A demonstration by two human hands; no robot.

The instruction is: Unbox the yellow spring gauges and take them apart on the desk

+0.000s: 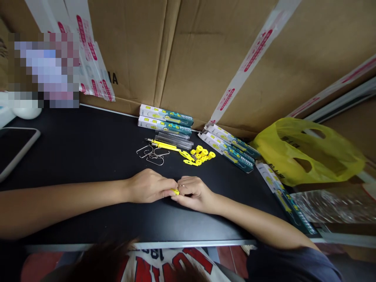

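My left hand (149, 187) is closed, with a small yellow plastic piece (175, 192) pinched between thumb and forefinger. Right against it, my right hand (195, 192) is closed too, its fingers curled and thumb stretched toward the yellow piece. A thin shiny metal curve shows at the right fingers; what that hand grips is mostly hidden. Beyond the hands lie bent wire hooks (155, 155), yellow rods (164, 145) with metal ends, clear plastic tubes (174, 140), several yellow caps (202, 153) and flat yellow clips (189, 158).
Printed narrow boxes (164, 124) lie at the back, more boxes (229, 147) to their right, and another box (284, 197) near the right edge. A yellow plastic bag (311, 150) and clear wrapping (335, 205) sit there. A phone (14, 150) lies left. Taped cardboard (190, 58) stands behind.
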